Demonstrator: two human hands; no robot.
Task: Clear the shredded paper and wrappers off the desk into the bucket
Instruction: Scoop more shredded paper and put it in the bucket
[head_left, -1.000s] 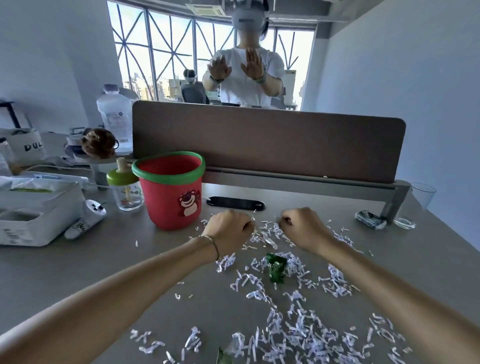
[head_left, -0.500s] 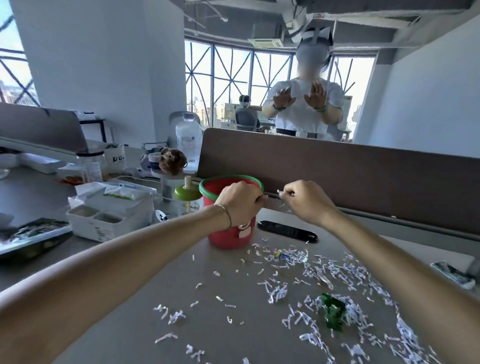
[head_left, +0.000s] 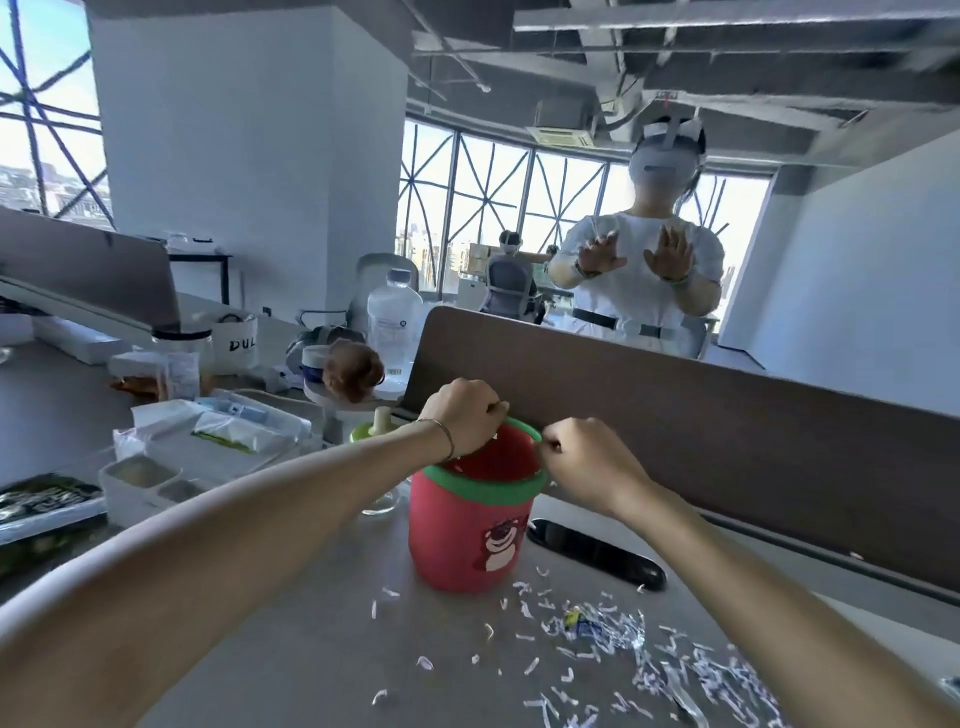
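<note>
Both fists, left hand (head_left: 464, 415) and right hand (head_left: 582, 457), curled over the red plastic bucket with green rim (head_left: 480, 525); contents unseen, presumably shredded white paper (head_left: 613, 670). Release well inside the rim so nothing drifts back to the grey desk (head_left: 311, 649).

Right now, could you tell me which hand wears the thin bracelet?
The left hand, held over the far rim of the red bucket; its wrist carries the bracelet, while the right hand has a bare wrist.
</note>
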